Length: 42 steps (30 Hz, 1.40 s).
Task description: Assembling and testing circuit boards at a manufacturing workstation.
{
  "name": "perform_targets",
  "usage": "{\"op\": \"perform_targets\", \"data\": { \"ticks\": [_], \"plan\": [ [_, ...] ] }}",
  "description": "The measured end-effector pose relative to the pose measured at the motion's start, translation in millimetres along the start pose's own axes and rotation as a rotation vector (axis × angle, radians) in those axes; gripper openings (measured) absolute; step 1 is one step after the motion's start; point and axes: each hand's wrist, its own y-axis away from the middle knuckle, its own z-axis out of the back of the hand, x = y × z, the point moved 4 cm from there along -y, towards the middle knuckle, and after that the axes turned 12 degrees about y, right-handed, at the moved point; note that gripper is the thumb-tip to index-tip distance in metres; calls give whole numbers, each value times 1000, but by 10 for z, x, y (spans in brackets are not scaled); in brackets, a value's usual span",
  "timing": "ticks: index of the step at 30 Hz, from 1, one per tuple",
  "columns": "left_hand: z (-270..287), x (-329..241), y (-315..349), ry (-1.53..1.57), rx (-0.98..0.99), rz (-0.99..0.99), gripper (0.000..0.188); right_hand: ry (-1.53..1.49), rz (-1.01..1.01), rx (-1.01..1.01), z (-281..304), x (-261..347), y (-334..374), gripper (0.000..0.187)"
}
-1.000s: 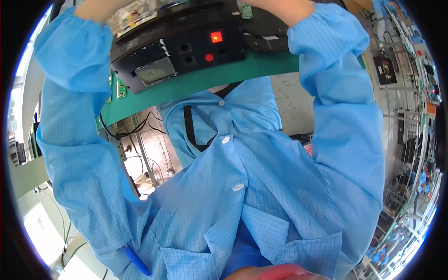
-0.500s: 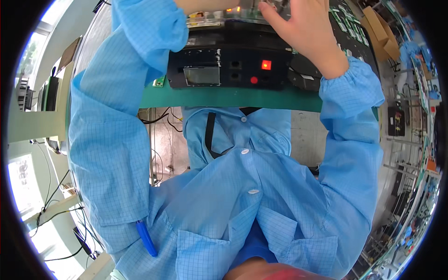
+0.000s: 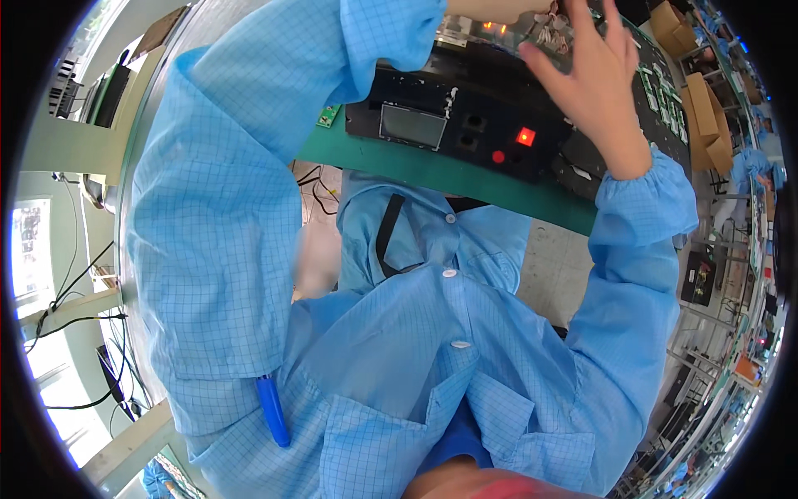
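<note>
At the top edge my left hand [image 3: 503, 8] reaches in over the far side of a black device; its fingers are cut off or too small to make out. My right hand [image 3: 594, 87] hovers with its thumb apart and fingers spread, next to a small bundle of wires [image 3: 553, 35]. I cannot see anything held in it. The black test box [image 3: 461, 125] carries a grey screen [image 3: 413, 125], a square lit red button [image 3: 525, 136] and a round red button [image 3: 498, 156]. Amber lights glow behind it.
A green mat [image 3: 399, 162] covers the table's near edge. One small green circuit board [image 3: 327, 115] lies left of the box; several more circuit boards [image 3: 652, 93] lie on the right. Beyond them stand open cardboard boxes [image 3: 706, 116]. Cables [image 3: 314, 187] hang below the table.
The whole view has turned, so the black box now sits tilted and farther right. My left hand has moved rightward, closer to my right hand, whose fingers now show more fully.
</note>
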Motion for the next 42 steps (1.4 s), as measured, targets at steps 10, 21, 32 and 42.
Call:
{"op": "perform_targets", "data": {
  "ticks": [10, 21, 32, 42],
  "plan": [
    [-145, 52, 15, 16, -96, -78, 21, 10, 123, -180, -221, -237, 118, 84],
    [-164, 54, 7, 15, -113, -23, 41, 74, 140, -16, -270, -205, 174, 97],
    [-209, 20, -2, -5, -121, 19, 35, -25, 152, 8, -230, -228, 163, 94],
    [-120, -572, 7, 106, -552, 241, 50, -394, -75, -101, 241, -563, -98, 32]
  ]
}}
